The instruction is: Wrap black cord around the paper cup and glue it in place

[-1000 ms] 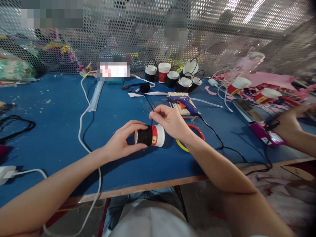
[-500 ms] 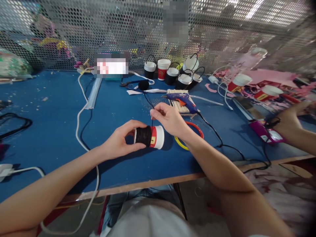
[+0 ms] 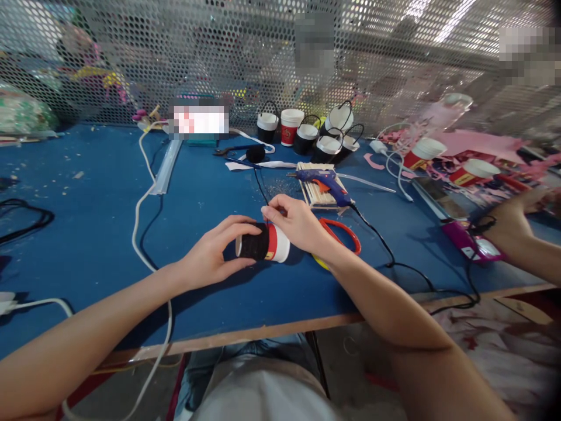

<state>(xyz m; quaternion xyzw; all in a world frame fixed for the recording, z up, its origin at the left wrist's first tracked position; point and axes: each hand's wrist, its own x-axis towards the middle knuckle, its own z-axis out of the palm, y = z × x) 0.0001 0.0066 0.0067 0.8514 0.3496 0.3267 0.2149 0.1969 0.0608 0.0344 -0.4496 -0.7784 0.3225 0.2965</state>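
A red-and-white paper cup (image 3: pixel 278 244) lies on its side on the blue table, its rim pointing right. Black cord covers its base half in tight turns. My left hand (image 3: pixel 219 248) grips the wrapped half, thumb below and fingers over the top. Just above the edge of the wrapping, my right hand (image 3: pixel 291 222) pinches the black cord (image 3: pixel 262 186) between thumb and fingertips. That cord runs back to a small black ball of cord (image 3: pixel 255 154). Partly hidden under my right forearm is a red-and-yellow ring (image 3: pixel 350 234).
A blue glue gun (image 3: pixel 326 180) rests on a stack of wooden sticks (image 3: pixel 318 199), its cable trailing right. Several black-wrapped cups (image 3: pixel 307 139) with handles stand along the mesh. Pliers (image 3: pixel 232 151) lie behind. Another person's hand (image 3: pixel 511 225) is by a purple packet (image 3: pixel 468 241). A white cable (image 3: pixel 137 225) crosses left.
My right hand has come down and slightly left, closer to the cup, with the cord. The cup has turned a little, and my left fingers have shifted over its top.
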